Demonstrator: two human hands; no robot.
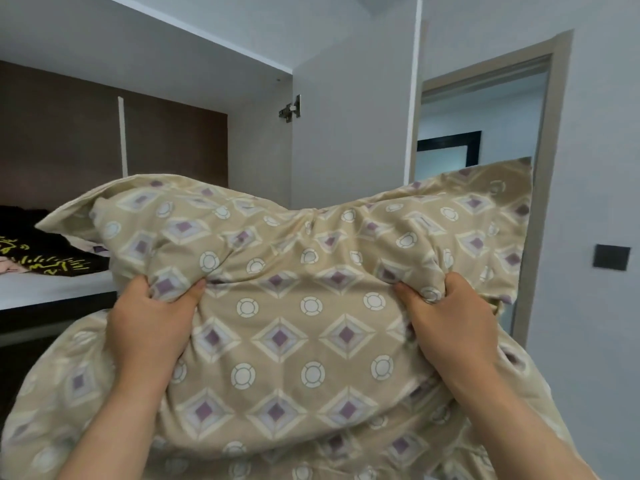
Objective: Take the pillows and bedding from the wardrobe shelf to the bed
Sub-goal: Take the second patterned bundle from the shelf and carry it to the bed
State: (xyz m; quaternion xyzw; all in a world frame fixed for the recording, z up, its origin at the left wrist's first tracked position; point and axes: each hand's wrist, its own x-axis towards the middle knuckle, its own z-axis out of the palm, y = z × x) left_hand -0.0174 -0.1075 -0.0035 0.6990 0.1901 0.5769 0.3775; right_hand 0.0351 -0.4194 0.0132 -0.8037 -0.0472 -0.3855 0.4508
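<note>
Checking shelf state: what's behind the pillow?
Behind the pillow, held by left hand and right hand: the wardrobe shelf with dark clothing, the open wardrobe door, and a doorway. The shelf's right part is covered.

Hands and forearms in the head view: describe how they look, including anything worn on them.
Both are bare. The left hand and right hand carry no gloves, rings, watch or bracelet that shows. No sleeve reaches either forearm within the frame; both run uncovered to the lower edge. Thumbnails look short and unpainted. No marks or bandages are visible.
</note>
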